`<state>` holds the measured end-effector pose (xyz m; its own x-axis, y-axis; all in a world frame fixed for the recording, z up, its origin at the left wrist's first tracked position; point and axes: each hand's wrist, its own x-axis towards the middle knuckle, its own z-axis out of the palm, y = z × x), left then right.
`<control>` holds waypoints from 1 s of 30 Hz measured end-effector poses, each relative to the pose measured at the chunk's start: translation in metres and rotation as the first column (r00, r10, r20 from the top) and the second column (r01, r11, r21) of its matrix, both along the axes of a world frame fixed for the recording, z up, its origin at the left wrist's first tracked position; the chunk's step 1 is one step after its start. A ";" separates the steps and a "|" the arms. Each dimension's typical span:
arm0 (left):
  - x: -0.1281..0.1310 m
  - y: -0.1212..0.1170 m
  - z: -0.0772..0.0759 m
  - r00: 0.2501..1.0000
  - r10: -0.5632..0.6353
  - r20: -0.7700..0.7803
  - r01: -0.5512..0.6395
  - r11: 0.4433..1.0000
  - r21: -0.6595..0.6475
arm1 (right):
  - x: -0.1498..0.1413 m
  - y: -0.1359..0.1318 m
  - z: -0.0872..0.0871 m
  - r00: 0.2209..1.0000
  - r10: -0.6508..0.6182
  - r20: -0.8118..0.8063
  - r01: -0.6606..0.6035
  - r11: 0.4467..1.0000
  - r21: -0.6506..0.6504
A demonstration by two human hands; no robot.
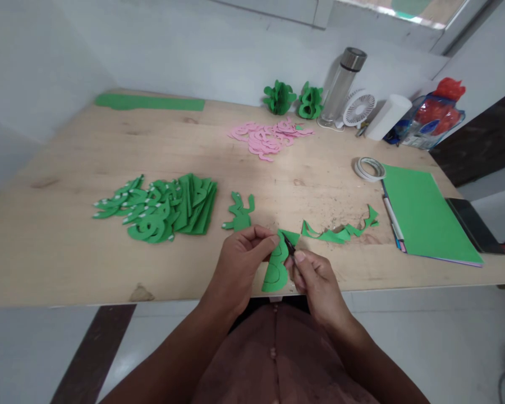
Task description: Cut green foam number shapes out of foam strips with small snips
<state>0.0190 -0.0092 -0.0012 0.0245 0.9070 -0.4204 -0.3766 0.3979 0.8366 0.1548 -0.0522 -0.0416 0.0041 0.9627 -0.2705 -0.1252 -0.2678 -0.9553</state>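
Note:
Near the table's front edge, my left hand (249, 252) pinches a piece of green paper (275, 272) with a curved outline drawn on it. My right hand (317, 275) is closed on a small pair of scissors (290, 245); their dark blades lie at the paper's curved edge, and the handles are mostly hidden by my fingers. Just beyond my left hand lies a green cut-out shape (239, 212), partly covered by the hand. Curved green paper scraps (340, 233) lie to the right of the scissors.
Piles of green cut-outs (164, 207) lie left, pink cut-outs (269, 137) farther back. Two green paper figures (279, 98), a glass bottle (340, 90) and a small fan (359, 108) stand by the wall. Tape rolls (369, 169), green sheets (429, 219) and a phone (475, 224) lie right.

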 end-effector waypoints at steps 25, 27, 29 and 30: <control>-0.004 0.004 0.002 0.993 -0.102 -0.059 0.103 0.995 0.010 | 0.000 0.000 0.000 1.000 0.015 -0.016 -0.014 1.000 0.017; -0.004 0.004 0.002 0.992 -0.105 -0.069 0.107 0.994 0.014 | 0.000 0.001 0.000 1.000 0.015 -0.014 -0.015 1.000 0.016; -0.004 0.005 0.002 0.991 -0.112 -0.078 0.113 0.993 0.015 | 0.001 0.001 0.000 1.000 0.017 -0.011 -0.017 1.000 0.014; -0.005 0.006 0.002 0.990 -0.116 -0.085 0.118 0.993 0.018 | 0.001 0.001 0.000 1.000 0.018 -0.013 -0.018 1.000 0.014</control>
<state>0.0145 -0.0035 0.0007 0.0963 0.9095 -0.4044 -0.2569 0.4152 0.8727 0.1556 -0.0510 -0.0419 -0.0167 0.9663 -0.2569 -0.1327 -0.2568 -0.9573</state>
